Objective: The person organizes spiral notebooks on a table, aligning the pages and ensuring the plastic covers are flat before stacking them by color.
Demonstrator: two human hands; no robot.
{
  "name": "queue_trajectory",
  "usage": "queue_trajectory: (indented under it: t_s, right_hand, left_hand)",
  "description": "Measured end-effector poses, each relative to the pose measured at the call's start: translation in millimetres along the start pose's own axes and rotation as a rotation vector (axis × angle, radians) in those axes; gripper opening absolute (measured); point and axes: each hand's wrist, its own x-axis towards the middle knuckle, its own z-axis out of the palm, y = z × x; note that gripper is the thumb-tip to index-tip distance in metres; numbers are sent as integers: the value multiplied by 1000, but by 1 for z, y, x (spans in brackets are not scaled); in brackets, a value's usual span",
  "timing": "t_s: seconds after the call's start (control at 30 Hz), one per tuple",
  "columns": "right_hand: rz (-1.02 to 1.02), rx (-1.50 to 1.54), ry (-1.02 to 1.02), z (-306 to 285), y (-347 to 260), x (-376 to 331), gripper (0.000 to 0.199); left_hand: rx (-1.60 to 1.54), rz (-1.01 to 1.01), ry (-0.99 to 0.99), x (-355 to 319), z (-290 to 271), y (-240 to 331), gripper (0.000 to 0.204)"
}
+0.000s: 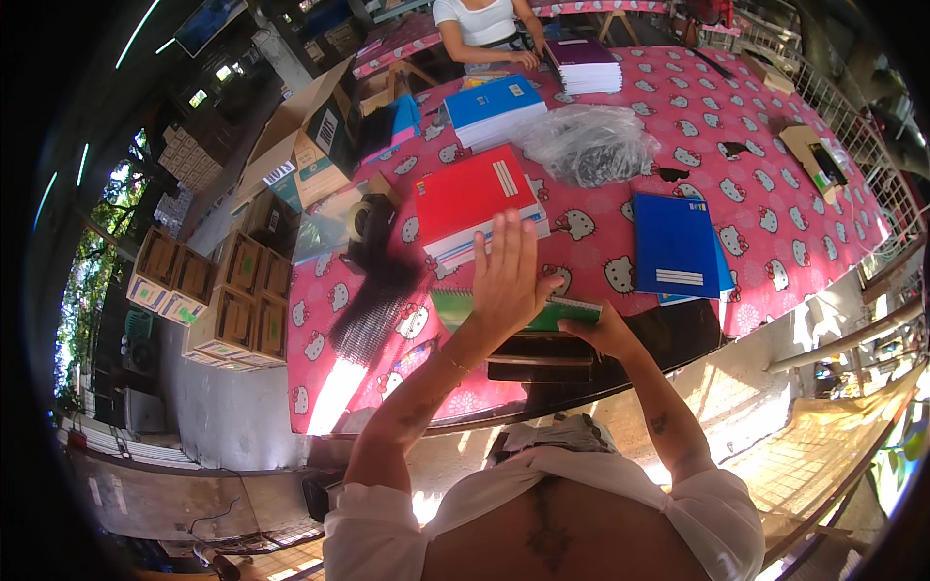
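Note:
A green spiral notebook (453,308) lies at the table's near edge in front of me, its wire binding along the far side. My left hand (506,273) is stretched flat above it, fingers straight, and hides its middle. The notebook's right end is in my right hand (604,332), thumb on the cover and the other fingers mostly hidden. Just beyond my left fingertips stands a stack of red notebooks (467,198). To the right lie blue notebooks (678,242), loosely overlapped.
A tape dispenser (368,228) stands left of the red stack, near an open cardboard box (305,145). Farther back are a blue notebook stack (494,102), crumpled clear plastic (596,143) and a purple-topped stack (586,66). Another person (484,29) stands across the patterned pink table (668,126).

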Motion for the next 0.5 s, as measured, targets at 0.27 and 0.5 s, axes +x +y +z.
queue_trajectory:
  t_s: [0.27, 0.5]
  right_hand:
    - [155, 14, -39, 1, -13, 0, 38]
    - [-220, -170, 109, 10, -10, 0, 39]
  left_hand:
    - [-25, 56, -38, 7, 0, 10, 82]
    - [-70, 103, 5, 30, -6, 20, 85]
